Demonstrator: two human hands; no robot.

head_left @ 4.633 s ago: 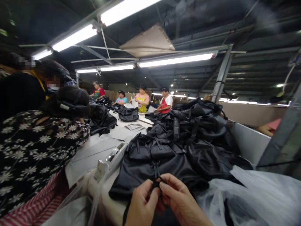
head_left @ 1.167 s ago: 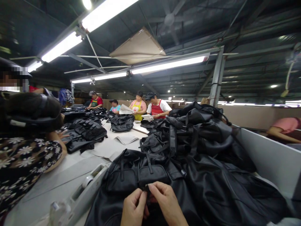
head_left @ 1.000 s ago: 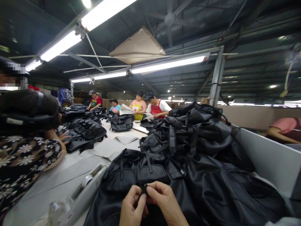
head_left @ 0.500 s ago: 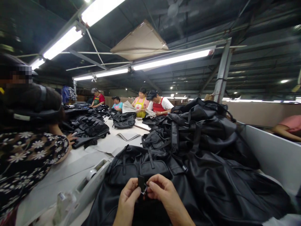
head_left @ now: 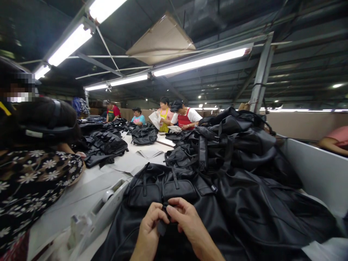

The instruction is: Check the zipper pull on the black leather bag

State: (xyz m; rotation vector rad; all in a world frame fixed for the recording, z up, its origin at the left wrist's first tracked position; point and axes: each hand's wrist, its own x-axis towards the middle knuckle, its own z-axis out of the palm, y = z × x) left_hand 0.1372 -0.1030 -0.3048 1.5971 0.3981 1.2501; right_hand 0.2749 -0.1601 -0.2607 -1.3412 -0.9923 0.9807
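**Left hand (head_left: 150,222) and right hand (head_left: 185,218) pinch a small black piece (head_left: 161,228)**

Both hands are close together, and their thumbs and fingers are closed on the small black piece. Part of it hangs below the left hand's fingers. The rest is tucked in the fingertips, so I cannot tell its full shape, or if it is joined to anything. It is right in front of a big, shiny black bag (head_left: 130,223), which lies on the white table (head_left: 133,146). The bag has two front pockets (head_left: 187,190), side by side, and a thin strap (head_left: 176,178) hangs down over each one.

Behind the bag and to the right is a tall, messy heap of black bags (head_left: 236,139). A white panel (head_left: 315,166) stands past the heap. Some see-through plastic (head_left: 326,249) pokes in at the bottom right corner.

On the left, near the bag, there is a white machine (head_left: 99,214). A person in a flowery top (head_left: 40,181) sits beside it. Flat paper (head_left: 149,153) lies on the table farther back.

At the far end, a person in a yellow apron (head_left: 164,124) holds a pale sheet (head_left: 155,119). Just beside them, a person in a red apron (head_left: 185,121) bends over another sheet (head_left: 174,128). Long, bright lights (head_left: 70,45) hang up high.
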